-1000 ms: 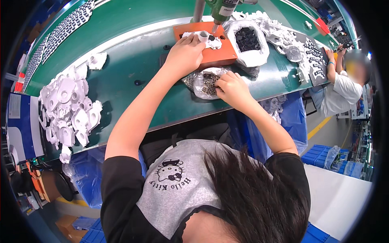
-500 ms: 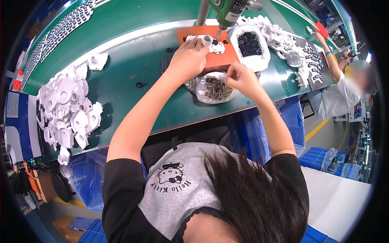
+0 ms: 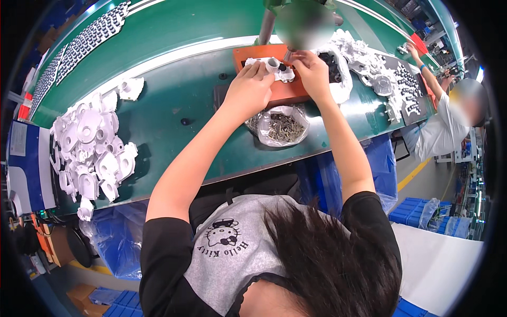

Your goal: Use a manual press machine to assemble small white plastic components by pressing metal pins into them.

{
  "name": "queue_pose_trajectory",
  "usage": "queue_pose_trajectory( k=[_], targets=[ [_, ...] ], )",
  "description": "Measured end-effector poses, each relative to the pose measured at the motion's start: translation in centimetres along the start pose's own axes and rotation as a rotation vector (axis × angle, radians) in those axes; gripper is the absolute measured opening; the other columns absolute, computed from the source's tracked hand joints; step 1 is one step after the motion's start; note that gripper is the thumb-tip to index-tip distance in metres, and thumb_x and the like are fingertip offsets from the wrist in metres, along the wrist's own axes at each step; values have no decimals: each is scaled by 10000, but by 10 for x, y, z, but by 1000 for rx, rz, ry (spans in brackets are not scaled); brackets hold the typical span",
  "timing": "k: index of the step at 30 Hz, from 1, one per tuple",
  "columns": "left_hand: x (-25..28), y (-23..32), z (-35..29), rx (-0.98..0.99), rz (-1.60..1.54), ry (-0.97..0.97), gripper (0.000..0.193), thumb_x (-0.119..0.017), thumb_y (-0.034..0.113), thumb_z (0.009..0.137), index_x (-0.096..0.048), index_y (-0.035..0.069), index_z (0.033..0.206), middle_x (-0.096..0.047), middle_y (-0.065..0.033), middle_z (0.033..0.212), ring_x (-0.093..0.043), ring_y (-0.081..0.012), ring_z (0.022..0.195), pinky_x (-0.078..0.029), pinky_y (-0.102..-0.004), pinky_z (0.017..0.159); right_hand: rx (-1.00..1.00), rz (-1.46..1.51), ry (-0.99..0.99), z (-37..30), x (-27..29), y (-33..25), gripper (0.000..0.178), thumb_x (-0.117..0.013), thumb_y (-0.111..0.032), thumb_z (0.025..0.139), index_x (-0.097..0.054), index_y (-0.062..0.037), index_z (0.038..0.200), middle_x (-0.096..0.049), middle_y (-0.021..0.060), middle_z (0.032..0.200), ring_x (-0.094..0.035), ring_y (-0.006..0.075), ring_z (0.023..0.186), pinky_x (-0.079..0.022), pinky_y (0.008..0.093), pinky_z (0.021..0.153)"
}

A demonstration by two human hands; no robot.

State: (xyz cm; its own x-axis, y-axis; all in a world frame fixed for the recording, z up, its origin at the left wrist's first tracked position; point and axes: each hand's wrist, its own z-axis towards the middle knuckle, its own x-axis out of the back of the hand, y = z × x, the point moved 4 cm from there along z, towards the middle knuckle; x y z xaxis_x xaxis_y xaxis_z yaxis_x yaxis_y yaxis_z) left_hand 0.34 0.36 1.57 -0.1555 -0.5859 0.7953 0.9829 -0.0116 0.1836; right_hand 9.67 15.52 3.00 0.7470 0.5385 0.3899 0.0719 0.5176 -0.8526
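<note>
My left hand (image 3: 250,89) is closed on a white plastic part (image 3: 285,76) with a short round tube, holding it on an orange block (image 3: 257,52). At the part's right end, beneath the tip of a green machine's metal spindle (image 3: 288,55), my right hand (image 3: 313,74) has its fingers pinched together. Whatever is between those fingertips is too small or hidden to make out. In front of the block sits a clear bag of screws (image 3: 285,129), just below both hands.
White plastic parts (image 3: 87,142) are heaped at the left, with more (image 3: 364,61) at the back right. A white bag of black pieces (image 3: 335,68) stands right of the block. Small dark pieces (image 3: 409,90) cover a board near another person (image 3: 446,116).
My right hand has moved from the screw bag up and forward to the spindle tip. My left hand stays on the white part.
</note>
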Motion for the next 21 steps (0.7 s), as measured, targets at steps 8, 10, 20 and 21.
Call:
queue_pose_trajectory(
  k=[8,10,20,21],
  targets=[
    [0,2,0,-11,15,2,270,-555,107,784,-604,27,1037,-560,-236,1197,-508,-353,1169,-379,-432,1014,48,-134,-42,0,-4,7,197,-670,-123,786,-677,6,935,-684,135,839,-667,183,752,-499,278,700],
    [1,1,0,2,16,0,262,-561,103,782,-605,27,1029,-564,-235,1190,-512,-351,1165,-384,-431,1008,60,-164,-37,2,-6,5,199,-679,-136,777,-685,1,922,-680,141,832,-663,203,743,-500,289,696],
    [0,2,1,-5,13,35,251,-564,96,776,-607,23,1012,-575,-230,1175,-528,-349,1143,-396,-430,994,-9,-222,-32,12,-7,13,254,-707,-228,752,-697,-5,873,-661,159,836,-641,261,750,-495,336,693],
    [0,2,1,-5,11,38,248,-564,95,776,-609,22,1008,-576,-230,1172,-529,-348,1142,-396,-430,994,-10,-221,-32,13,-8,15,254,-707,-228,752,-697,-5,873,-661,159,836,-641,261,750,-495,336,693]
  ],
)
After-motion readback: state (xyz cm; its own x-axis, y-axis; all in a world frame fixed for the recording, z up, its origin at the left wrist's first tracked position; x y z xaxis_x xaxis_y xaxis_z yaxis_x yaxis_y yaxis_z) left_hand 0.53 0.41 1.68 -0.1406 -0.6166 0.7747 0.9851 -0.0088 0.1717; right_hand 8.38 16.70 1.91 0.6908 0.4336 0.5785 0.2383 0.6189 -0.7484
